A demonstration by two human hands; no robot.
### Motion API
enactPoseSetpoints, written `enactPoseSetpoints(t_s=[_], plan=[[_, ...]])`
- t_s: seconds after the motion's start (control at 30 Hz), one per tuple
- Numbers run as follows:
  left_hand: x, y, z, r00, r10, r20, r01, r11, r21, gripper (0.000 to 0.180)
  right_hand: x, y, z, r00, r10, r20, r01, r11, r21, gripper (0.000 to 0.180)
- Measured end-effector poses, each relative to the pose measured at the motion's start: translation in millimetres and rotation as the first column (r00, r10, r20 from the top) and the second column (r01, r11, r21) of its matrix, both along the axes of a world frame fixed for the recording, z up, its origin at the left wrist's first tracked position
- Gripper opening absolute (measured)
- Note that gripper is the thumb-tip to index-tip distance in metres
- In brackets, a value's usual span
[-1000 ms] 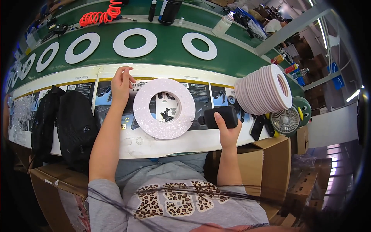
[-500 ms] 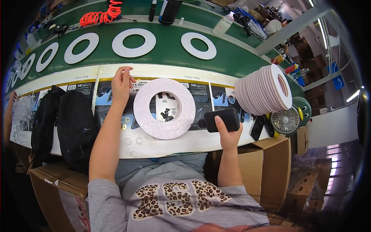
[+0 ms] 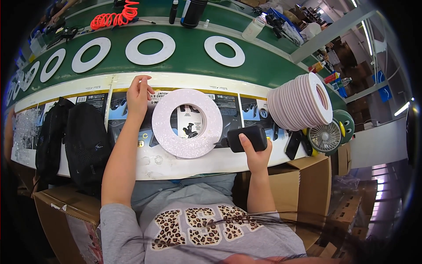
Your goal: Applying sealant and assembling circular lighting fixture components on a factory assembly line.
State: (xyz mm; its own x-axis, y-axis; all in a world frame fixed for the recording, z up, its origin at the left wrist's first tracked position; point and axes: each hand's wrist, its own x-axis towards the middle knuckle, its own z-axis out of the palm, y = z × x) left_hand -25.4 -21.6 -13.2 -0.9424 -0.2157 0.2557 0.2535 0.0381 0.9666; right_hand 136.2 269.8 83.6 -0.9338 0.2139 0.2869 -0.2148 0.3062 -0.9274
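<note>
A thick white speckled ring (image 3: 162, 132) lies flat in front of me on the worktable, printed card showing through its hole. My left hand (image 3: 140, 93) rests at the ring's upper left with fingers loosely stretched, holding nothing. In my right hand (image 3: 257, 154) is a black rounded box-shaped handheld device (image 3: 252, 134), my thumb lying across its near face. Its narrow dark tip points left, close to the ring's right edge; whether they touch I cannot tell. To the right, a stack of similar white rings (image 3: 296, 102) leans on its side.
Several thin white rings (image 3: 134, 48) lie along the green conveyor belt (image 3: 189, 48) beyond the table. Black fabric items (image 3: 88, 145) lie at left. A small fan (image 3: 324, 138) stands at right by dark flat objects (image 3: 293, 145). Cardboard boxes (image 3: 314, 185) flank me below.
My right hand has brought the black device a little to the left, nearer the ring. Rings on the belt have shifted slightly left. My left hand stays put.
</note>
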Motion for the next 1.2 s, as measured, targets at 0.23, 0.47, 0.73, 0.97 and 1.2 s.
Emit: enactPoseSetpoints(t_s=[0.23, 0.47, 0.73, 0.97, 1.2], plan=[[-1, -2, -1, 1.0, -0.004, 0.0, 0.004, 1.0, 0.01, 0.022, 0, 0, -1, 1.0, 0.003, -0.007, -0.003, 1.0, -0.001, 0.012], [-1, -1, -2, 1.0, 0.003, 0.007, -0.003, 1.0, 0.007, 0.029, -2, 5, 5, 1.0, -0.011, 0.026, 0.011, 1.0, -0.005, 0.013], [0, 0, 1, 1.0, -0.002, 0.03, 0.002, 1.0, -0.014, 0.029, -45, -1, -3, 0.989, -0.089, -0.116, 0.087, 0.996, -0.021, 0.016], [-2, 1, -2, 1.0, -0.02, 0.023, 0.019, 1.0, 0.017, 0.027, -61, -8, -8, 0.991, -0.057, -0.118, 0.06, 0.998, 0.019, 0.017], [-3, 0, -3, 1.0, -0.02, 0.019, 0.02, 1.0, 0.017, 0.026, -63, -10, -8, 0.992, -0.059, -0.108, 0.063, 0.997, 0.038, 0.018]])
